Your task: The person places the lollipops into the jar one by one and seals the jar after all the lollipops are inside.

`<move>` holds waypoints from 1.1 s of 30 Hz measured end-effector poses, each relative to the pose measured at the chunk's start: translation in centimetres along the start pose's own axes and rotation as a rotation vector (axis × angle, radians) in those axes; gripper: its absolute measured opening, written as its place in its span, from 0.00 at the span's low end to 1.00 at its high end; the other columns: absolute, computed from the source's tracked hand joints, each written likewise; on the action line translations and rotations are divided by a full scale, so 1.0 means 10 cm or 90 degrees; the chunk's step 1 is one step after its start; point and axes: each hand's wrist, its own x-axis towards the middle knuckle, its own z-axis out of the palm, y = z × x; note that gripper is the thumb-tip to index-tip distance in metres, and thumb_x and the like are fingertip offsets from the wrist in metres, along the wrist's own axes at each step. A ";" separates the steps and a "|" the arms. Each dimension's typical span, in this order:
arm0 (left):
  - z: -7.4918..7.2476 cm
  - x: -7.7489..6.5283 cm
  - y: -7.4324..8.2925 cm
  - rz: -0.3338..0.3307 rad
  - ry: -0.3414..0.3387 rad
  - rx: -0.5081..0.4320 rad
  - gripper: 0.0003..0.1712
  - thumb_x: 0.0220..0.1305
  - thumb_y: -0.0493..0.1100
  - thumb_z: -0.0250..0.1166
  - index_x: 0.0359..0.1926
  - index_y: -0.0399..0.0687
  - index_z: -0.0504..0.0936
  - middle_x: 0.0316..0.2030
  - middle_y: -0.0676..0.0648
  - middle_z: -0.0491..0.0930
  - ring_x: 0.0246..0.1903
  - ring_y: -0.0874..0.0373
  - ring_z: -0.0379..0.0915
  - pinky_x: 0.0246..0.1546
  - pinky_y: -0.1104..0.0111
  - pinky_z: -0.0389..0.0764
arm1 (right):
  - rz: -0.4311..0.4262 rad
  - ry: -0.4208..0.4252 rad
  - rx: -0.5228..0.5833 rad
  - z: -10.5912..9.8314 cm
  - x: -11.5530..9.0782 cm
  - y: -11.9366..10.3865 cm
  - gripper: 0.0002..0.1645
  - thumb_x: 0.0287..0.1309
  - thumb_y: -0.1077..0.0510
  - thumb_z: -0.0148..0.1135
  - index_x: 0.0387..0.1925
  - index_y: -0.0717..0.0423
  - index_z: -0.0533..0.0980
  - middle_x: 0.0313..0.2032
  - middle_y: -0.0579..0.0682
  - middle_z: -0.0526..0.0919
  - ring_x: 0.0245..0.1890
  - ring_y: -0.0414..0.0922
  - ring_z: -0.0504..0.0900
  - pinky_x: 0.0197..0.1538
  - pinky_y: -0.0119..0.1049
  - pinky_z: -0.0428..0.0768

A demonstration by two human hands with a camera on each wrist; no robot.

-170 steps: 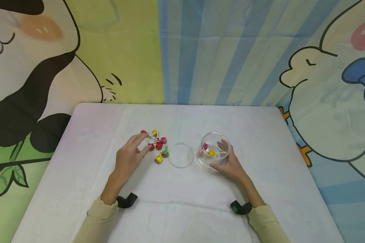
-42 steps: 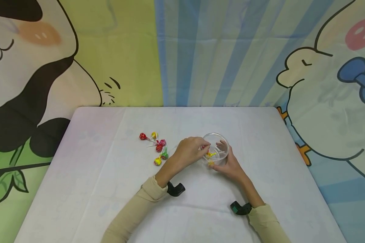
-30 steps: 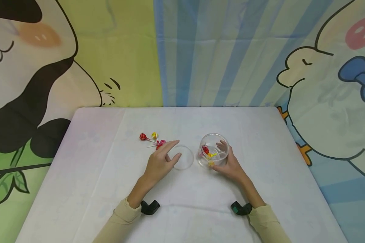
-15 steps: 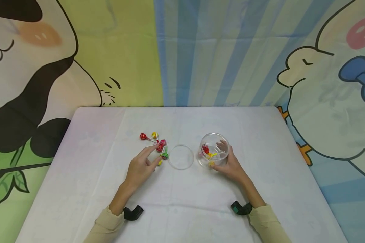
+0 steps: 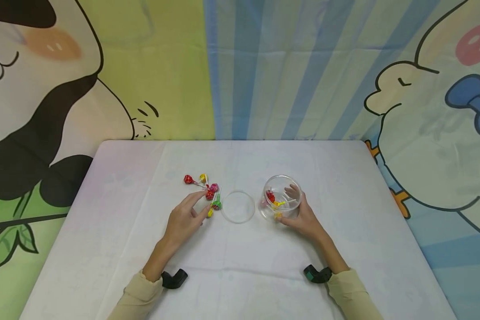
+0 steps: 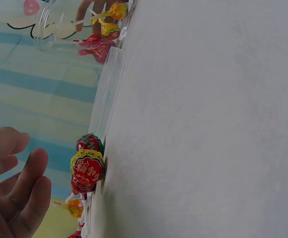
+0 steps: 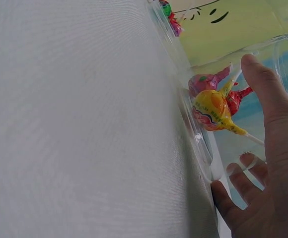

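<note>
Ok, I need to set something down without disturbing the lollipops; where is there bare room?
The table is free along its far edge, behind the lollipops and jar; on the right, past the right grip; and in front, between the sleeves. It's crowded mid-table, where the left grip is beside the lollipops, with the clear lid between them and the jar.

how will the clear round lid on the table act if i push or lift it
The clear round lid looks stiff, as it keeps an even circular outline. Lying flat on the white table, it would probably slide rather than roll when pushed. Its smooth-looking side may be slippery to grip.
</note>
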 end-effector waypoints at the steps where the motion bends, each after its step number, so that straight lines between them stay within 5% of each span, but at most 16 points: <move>1: 0.00 0.01 0.00 0.000 0.000 0.002 0.29 0.56 0.40 0.72 0.59 0.46 0.78 0.55 0.46 0.80 0.13 0.73 0.65 0.14 0.75 0.69 | 0.000 0.000 0.000 0.00 0.00 0.00 0.63 0.41 0.56 0.79 0.72 0.50 0.48 0.70 0.55 0.64 0.71 0.57 0.60 0.70 0.63 0.55; 6: -0.02 0.10 -0.02 0.018 0.038 0.032 0.27 0.55 0.41 0.73 0.58 0.46 0.79 0.53 0.45 0.81 0.13 0.69 0.67 0.14 0.75 0.69 | -0.002 -0.002 -0.008 0.00 0.01 -0.01 0.63 0.41 0.56 0.78 0.73 0.51 0.48 0.70 0.56 0.64 0.71 0.58 0.60 0.70 0.64 0.56; 11: 0.00 0.29 -0.09 0.033 0.123 0.166 0.27 0.53 0.42 0.75 0.55 0.48 0.81 0.51 0.45 0.82 0.15 0.60 0.72 0.13 0.75 0.63 | 0.001 -0.001 -0.008 -0.01 0.02 -0.01 0.63 0.41 0.56 0.78 0.73 0.52 0.48 0.70 0.57 0.64 0.71 0.58 0.60 0.69 0.65 0.56; 16: 0.02 0.46 -0.15 0.032 0.132 0.250 0.17 0.54 0.43 0.74 0.46 0.48 0.86 0.39 0.46 0.86 0.13 0.58 0.69 0.11 0.73 0.55 | 0.011 -0.005 0.002 -0.01 0.01 -0.01 0.64 0.41 0.58 0.78 0.73 0.51 0.47 0.70 0.57 0.63 0.71 0.58 0.60 0.70 0.64 0.55; 20: 0.01 0.51 -0.16 0.023 0.133 0.267 0.08 0.56 0.41 0.72 0.38 0.45 0.89 0.29 0.46 0.87 0.13 0.58 0.69 0.11 0.73 0.54 | 0.011 -0.006 0.004 0.00 0.01 -0.01 0.63 0.41 0.57 0.79 0.73 0.51 0.48 0.71 0.56 0.63 0.71 0.57 0.60 0.70 0.64 0.55; 33: -0.01 0.54 -0.34 -0.047 0.135 0.250 0.09 0.56 0.41 0.72 0.38 0.44 0.89 0.31 0.44 0.88 0.20 0.52 0.80 0.12 0.72 0.60 | 0.017 -0.009 0.016 -0.01 0.01 0.00 0.64 0.40 0.60 0.79 0.73 0.51 0.47 0.71 0.57 0.62 0.71 0.58 0.60 0.71 0.64 0.53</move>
